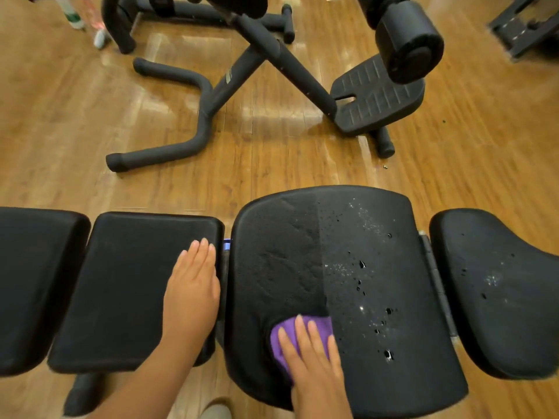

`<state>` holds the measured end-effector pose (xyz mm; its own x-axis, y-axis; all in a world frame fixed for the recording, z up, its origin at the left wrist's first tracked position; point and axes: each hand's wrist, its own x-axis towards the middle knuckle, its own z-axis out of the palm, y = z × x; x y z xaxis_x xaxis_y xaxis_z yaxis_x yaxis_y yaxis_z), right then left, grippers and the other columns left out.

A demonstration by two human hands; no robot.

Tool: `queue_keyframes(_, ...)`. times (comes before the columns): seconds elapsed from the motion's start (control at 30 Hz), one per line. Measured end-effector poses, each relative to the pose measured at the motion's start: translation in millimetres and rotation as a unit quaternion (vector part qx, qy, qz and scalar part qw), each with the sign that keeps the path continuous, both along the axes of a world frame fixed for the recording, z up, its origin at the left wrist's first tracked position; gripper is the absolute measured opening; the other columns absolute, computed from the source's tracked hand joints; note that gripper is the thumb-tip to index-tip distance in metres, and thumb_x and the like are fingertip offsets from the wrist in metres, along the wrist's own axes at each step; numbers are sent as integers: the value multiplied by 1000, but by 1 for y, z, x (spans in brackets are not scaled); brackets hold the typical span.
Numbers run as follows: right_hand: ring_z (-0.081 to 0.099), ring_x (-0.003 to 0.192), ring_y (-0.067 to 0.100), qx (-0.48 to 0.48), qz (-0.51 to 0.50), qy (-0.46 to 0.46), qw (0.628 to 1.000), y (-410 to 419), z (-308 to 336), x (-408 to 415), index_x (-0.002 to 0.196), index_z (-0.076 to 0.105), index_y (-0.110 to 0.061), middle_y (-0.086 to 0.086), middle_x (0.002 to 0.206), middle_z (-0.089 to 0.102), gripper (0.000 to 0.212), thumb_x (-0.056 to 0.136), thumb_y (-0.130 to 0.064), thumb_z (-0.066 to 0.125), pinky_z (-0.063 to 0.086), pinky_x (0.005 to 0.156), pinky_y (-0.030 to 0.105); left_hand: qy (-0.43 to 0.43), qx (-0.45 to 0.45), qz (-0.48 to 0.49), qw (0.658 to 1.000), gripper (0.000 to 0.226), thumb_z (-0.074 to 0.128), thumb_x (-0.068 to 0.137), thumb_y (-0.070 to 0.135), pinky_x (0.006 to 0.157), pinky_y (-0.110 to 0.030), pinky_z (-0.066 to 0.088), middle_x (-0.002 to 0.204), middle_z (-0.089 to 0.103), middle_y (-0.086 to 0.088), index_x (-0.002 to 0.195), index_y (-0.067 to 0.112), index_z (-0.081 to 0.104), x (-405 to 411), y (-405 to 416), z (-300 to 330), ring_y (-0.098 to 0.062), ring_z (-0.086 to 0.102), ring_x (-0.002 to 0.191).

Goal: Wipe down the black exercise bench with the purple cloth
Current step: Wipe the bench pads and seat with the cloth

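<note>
The black exercise bench (302, 243) runs left to right across the lower view in several padded sections. My right hand (314, 367) lies flat with straight fingers on the purple cloth (279, 346), pressing it onto the near left part of the wide middle pad. The left half of that pad looks dull and wiped; its right half carries droplets and white specks (363, 267). My left hand (192, 285) rests flat, fingers straight, on the right edge of the rectangular pad (130, 285) beside it.
A curved end pad (508, 285) with a few droplets sits at the right, another pad (33, 282) at the far left. Behind the bench on the wooden floor (75, 116) stands a black frame (242, 71) with a footplate (375, 98) and foam roller (408, 40).
</note>
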<state>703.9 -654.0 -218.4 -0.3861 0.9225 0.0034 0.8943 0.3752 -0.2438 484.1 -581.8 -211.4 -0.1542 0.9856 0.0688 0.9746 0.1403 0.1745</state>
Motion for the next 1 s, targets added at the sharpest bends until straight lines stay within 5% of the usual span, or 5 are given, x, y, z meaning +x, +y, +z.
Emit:
queue_keyframes(0.1, 16, 141, 24, -26, -64, 14, 998, 62, 6, -11, 137, 39, -27, -1, 151, 15, 91, 56, 3, 67, 4, 112, 40, -10, -5, 2, 1000, 50, 29, 90, 19, 111, -38, 20, 133, 53, -21, 128, -6, 50, -2, 1, 1, -32, 47, 127)
queue_keyframes(0.37, -13, 143, 22, -34, -74, -16, 997, 202, 20, -26, 148, 10, -32, 3, 157, -8, 75, 88, 1, 39, -13, 112, 42, -21, -18, 2, 1000, 51, 28, 90, 19, 115, -33, 12, 135, 52, -19, 130, -4, 49, -3, -1, -1, -29, 45, 129)
queue_keyframes(0.83, -11, 143, 22, -31, -39, -29, 998, 204, 25, -12, 149, 5, -24, 1, 157, -7, 77, 87, 9, 36, -9, 113, 41, -30, -9, 6, 999, 51, 28, 89, 19, 114, -29, 11, 133, 53, -19, 127, -6, 51, -3, 1, 0, -30, 47, 127)
queue_keyframes(0.9, -5, 144, 25, -18, -32, -22, 999, 181, 21, -5, 149, 9, -20, 5, 157, -1, 78, 85, 9, 41, -6, 113, 40, -35, -13, 7, 999, 51, 28, 89, 19, 115, -29, 11, 133, 52, -19, 128, -6, 51, -3, 1, 0, -30, 46, 127)
queue_keyframes(1.0, 31, 136, 32, 27, -37, -17, 999, 136, 14, 6, 140, 41, -14, 12, 147, 36, 85, 62, 9, 67, 18, 109, 45, -36, -11, 8, 999, 52, 28, 89, 20, 115, -27, 9, 134, 52, -19, 128, -6, 50, -3, 1, 0, -29, 46, 128)
